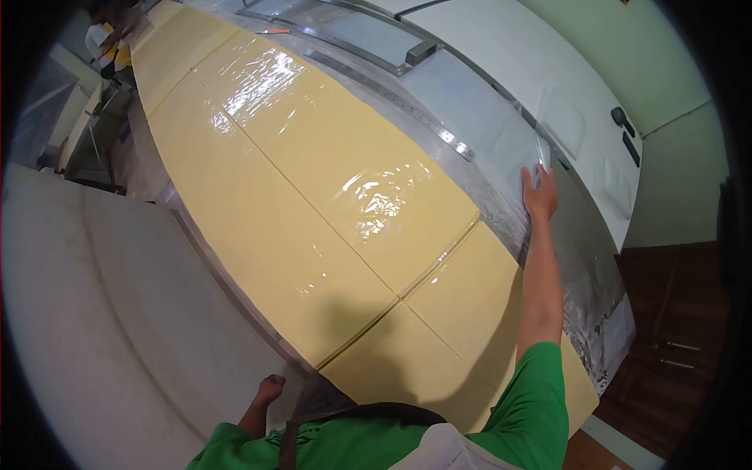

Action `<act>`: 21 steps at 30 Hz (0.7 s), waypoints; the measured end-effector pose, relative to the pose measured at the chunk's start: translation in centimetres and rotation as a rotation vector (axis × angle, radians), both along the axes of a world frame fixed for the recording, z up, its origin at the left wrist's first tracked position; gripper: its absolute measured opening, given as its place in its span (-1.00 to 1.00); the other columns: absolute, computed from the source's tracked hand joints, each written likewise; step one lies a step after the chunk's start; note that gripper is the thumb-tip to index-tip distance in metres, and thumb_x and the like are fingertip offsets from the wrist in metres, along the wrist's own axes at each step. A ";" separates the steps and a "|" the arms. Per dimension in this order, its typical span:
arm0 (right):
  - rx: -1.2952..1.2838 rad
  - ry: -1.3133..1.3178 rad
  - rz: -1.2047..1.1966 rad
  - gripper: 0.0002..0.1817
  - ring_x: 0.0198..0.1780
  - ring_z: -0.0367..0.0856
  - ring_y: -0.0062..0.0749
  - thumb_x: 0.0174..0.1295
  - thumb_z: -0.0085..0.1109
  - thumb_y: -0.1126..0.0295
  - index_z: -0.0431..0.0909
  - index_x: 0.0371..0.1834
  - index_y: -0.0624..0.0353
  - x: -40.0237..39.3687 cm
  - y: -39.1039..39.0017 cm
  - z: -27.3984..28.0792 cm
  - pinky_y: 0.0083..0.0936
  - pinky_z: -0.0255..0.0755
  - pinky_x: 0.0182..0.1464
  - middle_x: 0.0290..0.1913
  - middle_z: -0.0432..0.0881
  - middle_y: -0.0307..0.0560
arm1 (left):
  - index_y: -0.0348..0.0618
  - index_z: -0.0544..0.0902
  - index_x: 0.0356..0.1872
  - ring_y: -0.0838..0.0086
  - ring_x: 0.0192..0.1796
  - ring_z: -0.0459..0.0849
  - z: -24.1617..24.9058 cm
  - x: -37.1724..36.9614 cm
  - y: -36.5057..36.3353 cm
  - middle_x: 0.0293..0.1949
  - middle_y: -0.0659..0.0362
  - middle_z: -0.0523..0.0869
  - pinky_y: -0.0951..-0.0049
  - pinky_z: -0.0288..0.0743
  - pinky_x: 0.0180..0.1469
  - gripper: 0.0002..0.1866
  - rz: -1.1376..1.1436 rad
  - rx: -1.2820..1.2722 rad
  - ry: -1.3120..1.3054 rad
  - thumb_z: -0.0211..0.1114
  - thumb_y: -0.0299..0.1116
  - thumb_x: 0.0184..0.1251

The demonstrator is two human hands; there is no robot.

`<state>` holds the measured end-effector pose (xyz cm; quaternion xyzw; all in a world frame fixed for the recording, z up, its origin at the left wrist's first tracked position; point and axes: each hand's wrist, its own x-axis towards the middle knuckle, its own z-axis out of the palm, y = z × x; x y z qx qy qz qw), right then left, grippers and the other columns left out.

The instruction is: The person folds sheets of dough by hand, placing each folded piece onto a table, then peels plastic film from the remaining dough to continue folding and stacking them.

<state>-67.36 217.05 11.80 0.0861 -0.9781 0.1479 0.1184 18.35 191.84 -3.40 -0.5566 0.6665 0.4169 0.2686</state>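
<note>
Pale yellow sheets point(298, 227), laid edge to edge, run along the long table under glossy clear plastic film point(384, 200). My right hand point(540, 194) reaches across to the far side, thumb and fingers apart. Its fingertips touch the film-covered surface beside a shiny clear strip of plastic point(544, 150); a grip on that strip cannot be made out. Low at the near edge of the sheets, my left hand point(271, 388) is curled closed, with nothing showing in it. A steel ruler point(392, 100) lies just beyond the sheets.
An orange-handled tool point(274, 31) lies near a metal frame point(421, 53) at the back. A large white panel point(580, 110) stands along the far side. Another pale panel point(117, 329) is at my left. A person point(113, 39) works at the far left end. Dark wooden cabinets point(674, 329) stand right.
</note>
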 end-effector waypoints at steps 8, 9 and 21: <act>-0.071 -0.030 0.066 -0.25 0.47 0.32 0.08 0.28 0.07 -0.33 0.48 0.37 -0.07 -2.7 -3.7 -2.4 -0.06 0.21 0.45 0.43 0.39 0.22 | -0.31 0.70 -0.08 0.09 0.05 0.74 0.8 1.2 1.6 -0.11 -0.17 0.77 0.21 0.55 0.13 -0.58 -0.030 -0.031 0.017 0.20 -0.09 0.41; -0.066 -0.021 0.019 -0.27 0.50 0.26 0.06 0.30 0.07 -0.30 0.46 0.39 -0.07 -1.8 -2.8 -1.8 0.04 0.09 0.49 0.43 0.40 0.21 | -0.27 0.70 -0.05 0.12 0.03 0.75 -0.2 1.9 1.9 -0.11 -0.12 0.78 0.21 0.56 0.09 -0.60 -0.031 -0.020 0.044 0.18 -0.10 0.44; -0.176 -0.021 -0.017 -0.44 0.58 0.00 0.24 0.39 0.15 0.01 0.46 0.34 0.08 37.5 31.9 6.3 0.13 -0.20 0.58 0.49 0.19 0.40 | -0.38 0.50 0.19 0.15 0.19 0.58 13.5 -12.2 -1.8 0.13 -0.07 0.61 0.24 0.48 0.22 -0.62 0.296 -1.003 0.794 0.11 -0.26 0.58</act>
